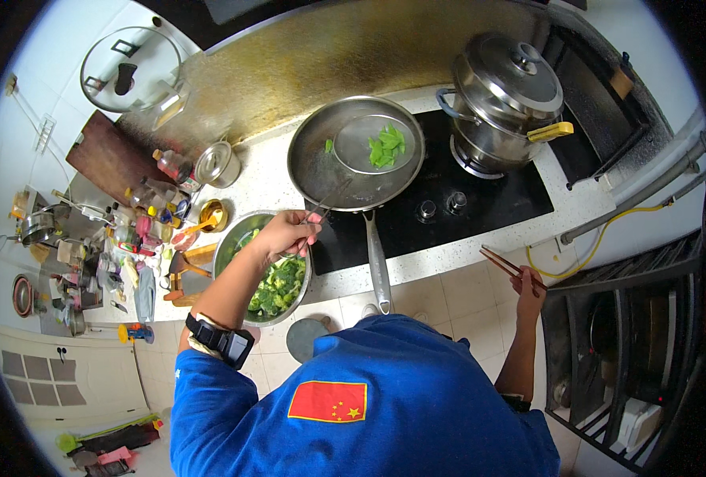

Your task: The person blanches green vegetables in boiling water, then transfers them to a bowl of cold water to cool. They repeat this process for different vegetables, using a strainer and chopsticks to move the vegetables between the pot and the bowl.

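My left hand (293,234) grips the thin metal handle of a round strainer (353,146). The strainer is over the left part of the stove, in or just above a wide metal pan (310,164); whether it touches the pan is unclear. Bright green vegetable pieces (387,145) lie in the strainer, and one small piece (329,145) is in the pan to its left. Below my left forearm and hand, a steel bowl (226,241) holds broccoli florets (278,289). My right hand (529,286) holds wooden chopsticks (499,260) off to the right, past the counter's front edge.
A lidded steel pot (490,107) stands on the right burner. The pan's long handle (378,262) sticks out over the counter edge. A small lidded pot (218,164), a golden bowl (214,216) with an orange spoon, and several bottles crowd the left counter. A black rack (618,352) stands right.
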A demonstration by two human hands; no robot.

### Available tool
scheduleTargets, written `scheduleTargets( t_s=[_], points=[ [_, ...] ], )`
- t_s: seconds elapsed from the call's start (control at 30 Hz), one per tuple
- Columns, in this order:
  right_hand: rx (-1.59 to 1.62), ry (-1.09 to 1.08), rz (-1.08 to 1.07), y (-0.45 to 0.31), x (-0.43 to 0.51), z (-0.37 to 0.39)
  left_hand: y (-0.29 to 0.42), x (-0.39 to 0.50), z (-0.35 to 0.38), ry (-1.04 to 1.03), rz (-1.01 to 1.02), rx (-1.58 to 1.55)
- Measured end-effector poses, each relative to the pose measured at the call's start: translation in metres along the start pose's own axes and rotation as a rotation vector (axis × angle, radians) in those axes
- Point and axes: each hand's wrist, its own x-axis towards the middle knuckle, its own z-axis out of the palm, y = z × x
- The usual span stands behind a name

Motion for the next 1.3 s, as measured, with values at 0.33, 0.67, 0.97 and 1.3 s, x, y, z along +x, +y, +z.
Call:
scheduleTargets(
  t_s=[0.33,0.67,0.97,1.3],
  points=[
    [0.025,-0.082,-0.032,0.002,0.002,0.010,-0.020,-0.026,0.005,-0.071,-0.011,-0.294],
    [0.003,-0.117,-0.058,-0.005,0.004,0.012,-0.029,0.011,0.006,-0.022,0.025,-0.438],
    [0.002,-0.095,-0.068,-0.002,0.001,-0.004,-0.018,0.014,0.001,0.110,0.100,-0.102],
    [-0.029,-0.068,-0.042,-0.006,-0.006,0.008,0.019,-0.036,-0.040,0.204,0.148,0.200]
  ],
)
